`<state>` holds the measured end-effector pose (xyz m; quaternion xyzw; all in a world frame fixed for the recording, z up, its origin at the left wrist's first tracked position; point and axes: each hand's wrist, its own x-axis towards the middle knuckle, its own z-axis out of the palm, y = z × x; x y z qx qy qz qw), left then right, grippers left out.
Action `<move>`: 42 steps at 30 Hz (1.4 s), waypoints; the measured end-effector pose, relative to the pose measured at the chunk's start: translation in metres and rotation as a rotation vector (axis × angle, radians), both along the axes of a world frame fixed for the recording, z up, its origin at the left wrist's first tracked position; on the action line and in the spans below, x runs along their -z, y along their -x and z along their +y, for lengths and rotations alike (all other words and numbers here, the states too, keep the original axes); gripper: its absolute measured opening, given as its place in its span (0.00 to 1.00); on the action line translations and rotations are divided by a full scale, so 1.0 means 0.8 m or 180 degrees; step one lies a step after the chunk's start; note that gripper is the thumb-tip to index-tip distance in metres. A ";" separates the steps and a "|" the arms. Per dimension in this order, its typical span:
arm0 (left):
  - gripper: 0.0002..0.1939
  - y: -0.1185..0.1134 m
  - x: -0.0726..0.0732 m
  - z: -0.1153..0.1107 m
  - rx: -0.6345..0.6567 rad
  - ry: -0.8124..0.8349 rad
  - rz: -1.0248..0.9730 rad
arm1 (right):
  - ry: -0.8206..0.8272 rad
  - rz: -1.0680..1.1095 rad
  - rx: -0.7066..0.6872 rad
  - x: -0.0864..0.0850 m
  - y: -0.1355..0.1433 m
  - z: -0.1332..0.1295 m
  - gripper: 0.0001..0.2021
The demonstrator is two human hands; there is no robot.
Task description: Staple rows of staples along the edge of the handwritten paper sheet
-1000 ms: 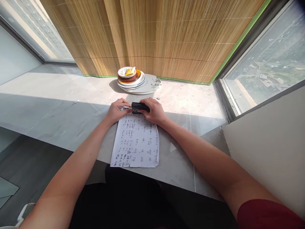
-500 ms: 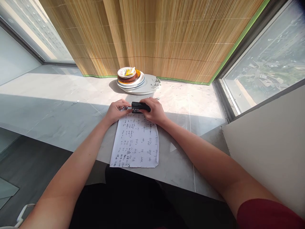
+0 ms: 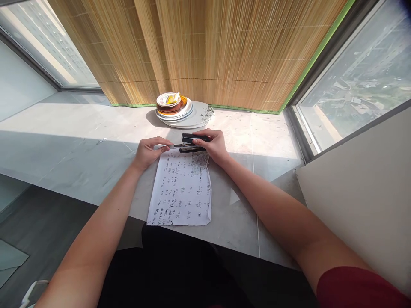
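Note:
My right hand (image 3: 214, 145) grips a black stapler (image 3: 189, 138) just above the far end of a handwritten paper sheet (image 3: 180, 192). The stapler's upper arm is raised apart from its base, and a metal strip shows between them. At its left end, my left hand (image 3: 150, 150) pinches a thin metal piece (image 3: 172, 146) between thumb and fingertips. I cannot tell whether this piece is loose or part of the stapler. The sheet lies flat, its near edge by the counter's front edge.
Behind the stapler a stack of plates (image 3: 175, 112) rests on a larger oval plate (image 3: 203, 115), with a small yellow-and-white packet (image 3: 171, 99) on top. A bamboo blind (image 3: 192, 51) hangs behind. The grey counter (image 3: 80, 158) runs left; a wall (image 3: 359, 179) borders it right.
The stapler's upper arm has opened away from its base, and my right hand has shifted slightly right with it. My left hand has drawn a little left, still pinching.

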<state>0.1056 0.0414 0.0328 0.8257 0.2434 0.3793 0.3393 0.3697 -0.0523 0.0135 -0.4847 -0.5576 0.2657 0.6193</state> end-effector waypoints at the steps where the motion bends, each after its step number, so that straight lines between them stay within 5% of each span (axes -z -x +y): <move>1: 0.18 -0.002 0.002 0.000 0.0010 0.0078 -0.0005 | -0.0005 -0.0067 -0.0110 -0.001 0.002 -0.002 0.13; 4: 0.30 -0.009 0.009 -0.001 0.0046 0.0144 0.0082 | -0.0073 -0.0326 -0.0503 -0.004 0.008 -0.007 0.13; 11: 0.24 -0.020 0.014 -0.004 0.0268 -0.0191 0.0383 | -0.0418 -0.0458 -0.0813 -0.002 0.015 -0.011 0.12; 18: 0.18 -0.026 -0.005 -0.018 0.0041 -0.1069 -0.0205 | -0.0149 -0.0100 -0.0009 -0.021 0.010 -0.025 0.12; 23: 0.07 -0.035 -0.002 -0.044 0.1257 -0.1171 0.0362 | 0.0114 -0.0516 0.0680 -0.049 -0.014 -0.071 0.11; 27: 0.10 -0.045 0.009 -0.056 0.1981 -0.1263 0.0991 | 0.0364 -0.0932 0.1182 -0.049 -0.039 -0.134 0.11; 32: 0.13 -0.049 0.012 -0.062 0.2160 -0.1206 0.1181 | 0.0449 -0.1127 0.1161 -0.032 -0.062 -0.182 0.11; 37: 0.21 -0.051 0.010 -0.071 0.2336 -0.1160 0.1299 | 0.0305 -0.1276 0.0664 -0.023 -0.052 -0.175 0.12; 42: 0.24 -0.049 0.008 -0.074 0.2447 -0.0915 0.1551 | 0.0198 -0.1515 0.0671 -0.023 -0.040 -0.173 0.13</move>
